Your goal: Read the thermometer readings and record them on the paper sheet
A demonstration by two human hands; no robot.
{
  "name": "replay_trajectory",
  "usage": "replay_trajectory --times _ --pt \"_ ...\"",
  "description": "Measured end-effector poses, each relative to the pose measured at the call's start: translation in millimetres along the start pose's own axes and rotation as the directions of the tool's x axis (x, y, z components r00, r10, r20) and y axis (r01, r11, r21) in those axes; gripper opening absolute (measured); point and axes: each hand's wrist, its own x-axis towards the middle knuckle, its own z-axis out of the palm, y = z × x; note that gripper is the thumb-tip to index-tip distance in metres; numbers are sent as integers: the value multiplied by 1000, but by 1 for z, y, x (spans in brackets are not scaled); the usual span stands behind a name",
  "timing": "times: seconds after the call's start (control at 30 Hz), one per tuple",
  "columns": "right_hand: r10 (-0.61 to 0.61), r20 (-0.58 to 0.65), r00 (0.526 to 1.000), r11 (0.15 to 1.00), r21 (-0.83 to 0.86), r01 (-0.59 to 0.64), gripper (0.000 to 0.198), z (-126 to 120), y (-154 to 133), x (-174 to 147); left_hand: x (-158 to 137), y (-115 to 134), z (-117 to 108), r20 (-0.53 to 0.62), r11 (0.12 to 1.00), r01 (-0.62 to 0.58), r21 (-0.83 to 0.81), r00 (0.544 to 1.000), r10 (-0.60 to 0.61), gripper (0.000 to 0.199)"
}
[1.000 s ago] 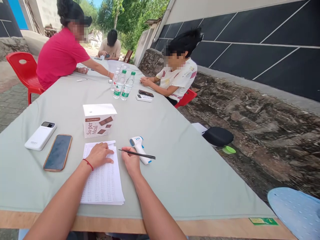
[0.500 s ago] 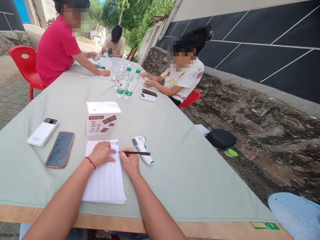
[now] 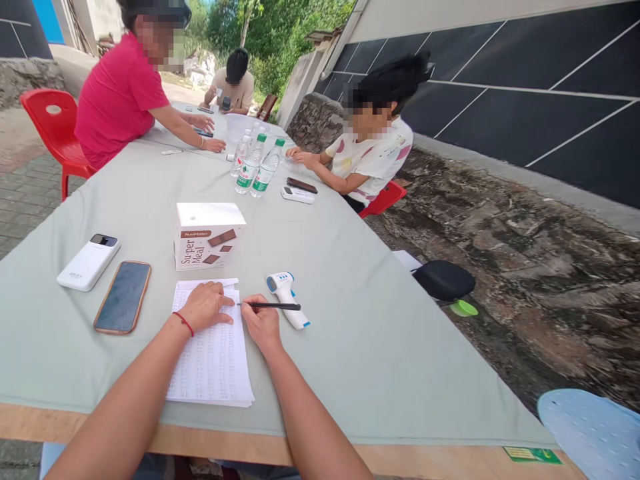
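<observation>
A stack of white paper sheets [image 3: 213,373] covered in handwritten columns lies on the cloth-covered table before me. My left hand [image 3: 206,307] rests flat on its upper part, fingers spread. At the sheet's right edge, my right hand [image 3: 263,325] grips a black pen [image 3: 275,306], its tip at the paper beside my left fingers. A white and blue infrared thermometer [image 3: 287,300] lies just right of my right hand. Behind the papers stands a white and brown box [image 3: 210,237] marked "Super Meal". A phone [image 3: 123,297] and a white power bank [image 3: 89,262] lie to the left.
Several water bottles [image 3: 250,163] stand mid-table, with a white device [image 3: 297,195] and a dark phone [image 3: 302,185] near them. A person in pink [image 3: 120,100] is at the left, one in a patterned shirt [image 3: 383,153] at the right, another [image 3: 233,87] at the far end.
My hands and the pen stay almost where they were on the paper. The far-left person's hand has lowered toward the table; the right person's hands have come closer together. The view has shifted slightly.
</observation>
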Motion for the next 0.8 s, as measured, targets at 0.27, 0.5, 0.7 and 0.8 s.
replay_trajectory --times 0.27,0.5,0.7,0.8 --pt "-1 -2 1000 1000 11 1 14 -1 -1 0 -1 1 -2 -8 1000 -3 -6 1000 3 31" --pt "-25 -33 999 1000 13 25 13 1 1 1 0 1 -3 2 1000 -5 4 1000 5 31" --pt "-27 -30 999 1000 -8 26 12 0 1 1 0 0 -2 -5 1000 -9 15 1000 9 33" --pt "-28 -35 999 1000 2 28 12 0 1 0 0 0 -2 -4 1000 -7 11 1000 7 32"
